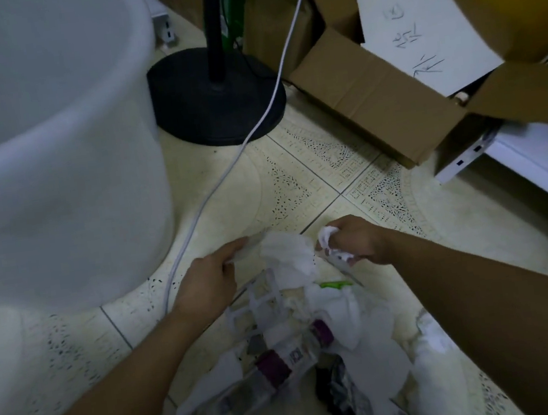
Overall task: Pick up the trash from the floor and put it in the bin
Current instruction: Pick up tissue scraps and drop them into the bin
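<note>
Trash pile (306, 369) sits on the tiled floor (313, 175) at near centre: crumpled white tissue, clear plastic wrappers, a white plastic grid piece (259, 298), a green scrap (335, 284), and two clear wrapped packs with purple bands (273, 367). The banded packs lie flat, long axis running near-left to far-right; the pile overall stretches from the near edge out to the hands. Left hand (210, 277) is pinched on the far-left edge of a crumpled white tissue sheet (289, 257), fingers together on it. Right hand (356, 243) is fisted tight around a small white tissue wad (326, 235), which pokes out on the left of the fist; a blurred clear strip hangs below that hand, can't tell what it is. Both hands are at the pile's far end, low over the floor. Big white plastic bin (51, 148) stands at left, just beside the pile. Black fan base (214, 100) far centre, white cable (215, 187) running across it toward the near side. Open cardboard box (372, 91) far right with a handwritten paper sheet (416, 31) on it.
</note>
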Tool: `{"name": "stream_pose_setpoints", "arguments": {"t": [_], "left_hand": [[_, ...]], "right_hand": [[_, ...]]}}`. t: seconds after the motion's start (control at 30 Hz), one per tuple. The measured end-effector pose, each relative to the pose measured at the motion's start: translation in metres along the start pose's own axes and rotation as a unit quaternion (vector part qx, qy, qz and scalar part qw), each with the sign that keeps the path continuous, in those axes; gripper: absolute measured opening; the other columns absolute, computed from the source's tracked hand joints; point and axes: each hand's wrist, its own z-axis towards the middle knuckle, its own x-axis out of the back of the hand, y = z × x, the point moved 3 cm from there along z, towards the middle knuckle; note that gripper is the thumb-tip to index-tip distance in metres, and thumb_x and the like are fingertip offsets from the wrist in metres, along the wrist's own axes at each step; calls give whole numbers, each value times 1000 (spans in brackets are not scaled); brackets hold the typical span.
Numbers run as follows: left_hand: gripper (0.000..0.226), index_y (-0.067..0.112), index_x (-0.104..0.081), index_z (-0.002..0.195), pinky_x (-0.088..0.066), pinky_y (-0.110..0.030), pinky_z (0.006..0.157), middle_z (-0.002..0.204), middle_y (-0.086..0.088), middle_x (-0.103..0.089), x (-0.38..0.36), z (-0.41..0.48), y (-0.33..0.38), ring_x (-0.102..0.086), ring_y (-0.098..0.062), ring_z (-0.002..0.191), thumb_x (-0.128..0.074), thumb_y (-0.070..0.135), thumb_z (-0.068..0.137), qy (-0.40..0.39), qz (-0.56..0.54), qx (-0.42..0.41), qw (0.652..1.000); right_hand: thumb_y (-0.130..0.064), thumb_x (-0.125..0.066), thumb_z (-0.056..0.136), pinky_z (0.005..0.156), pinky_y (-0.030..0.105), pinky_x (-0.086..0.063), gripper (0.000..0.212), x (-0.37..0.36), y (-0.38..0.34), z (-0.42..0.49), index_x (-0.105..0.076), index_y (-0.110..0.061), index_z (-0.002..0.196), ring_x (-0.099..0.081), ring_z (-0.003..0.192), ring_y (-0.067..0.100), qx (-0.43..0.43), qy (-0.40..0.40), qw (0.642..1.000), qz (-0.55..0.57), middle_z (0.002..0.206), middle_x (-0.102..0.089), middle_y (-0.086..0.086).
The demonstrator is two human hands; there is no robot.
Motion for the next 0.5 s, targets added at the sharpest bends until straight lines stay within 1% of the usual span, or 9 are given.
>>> {"name": "stream_pose_setpoints", "arguments": {"t": [0.07,0.13,0.17,0.23,0.3,0.33,0.37,0.43,0.5], "left_hand": [[44,23,-63,120,-41,-1,56,109,-2,-67,6,0,2,-64,-13,72,-38,-1,93,5,-5,12,1000],[47,18,-68,103,-40,-4,49,107,-6,-67,13,0,2,-57,-8,64,-36,-12,85,-1,-27,31,999],[47,17,-68,97,-44,-12,50,105,-10,-67,16,-1,3,-59,-13,64,-36,-14,82,-11,-46,43,998],[39,18,-65,97,-46,-24,52,105,-11,-66,20,-8,4,-62,-22,69,-41,-8,83,-37,-88,71,993],[22,24,-63,103,-44,-21,56,108,-4,-65,21,-15,6,-63,-16,77,-55,13,86,-64,-85,75,992],[22,27,-61,107,-43,-19,57,109,0,-65,21,-20,9,-63,-12,82,-61,28,86,-81,-81,73,991],[33,29,-59,112,-43,-19,59,109,4,-63,21,-24,13,-62,-10,87,-64,44,83,-105,-83,71,988],[54,30,-57,116,-43,-18,59,109,10,-60,20,-29,22,-60,-9,94,-55,68,78,-149,-102,69,981],[45,28,-62,109,-47,-19,56,105,5,-65,19,-31,33,-64,-11,88,-46,64,86,-148,-106,57,982]], "right_hand": [[-14,-60,85,52,22,-42,6,3,-7,-7,-63,-11,81,-48,56,15,-19,5,999,50,72,-54,4],[-36,-61,87,58,25,-51,30,2,-15,-13,-65,-6,92,-55,70,18,-38,-8,996,85,83,-58,4],[-38,-60,89,60,29,-56,35,2,-19,-15,-64,-4,94,-58,74,20,-49,-11,992,114,89,-60,6],[-22,-59,92,60,41,-61,26,1,-30,-24,-63,3,97,-64,71,28,-58,-15,984,168,95,-60,17],[0,-56,90,55,45,-61,15,1,-39,-35,-60,9,102,-67,67,34,-52,-26,983,173,95,-59,25],[8,-52,89,55,45,-61,14,2,-42,-39,-60,8,100,-67,69,35,-43,-34,985,166,95,-58,25],[14,-47,88,56,44,-61,17,2,-44,-44,-59,6,97,-68,72,35,-36,-43,986,159,96,-56,24],[20,-38,87,56,40,-61,27,4,-48,-51,-57,4,98,-67,77,35,-33,-54,985,160,100,-52,22],[19,-36,88,54,37,-61,30,7,-51,-57,-53,4,109,-65,78,35,-32,-53,984,164,108,-50,23]]}}
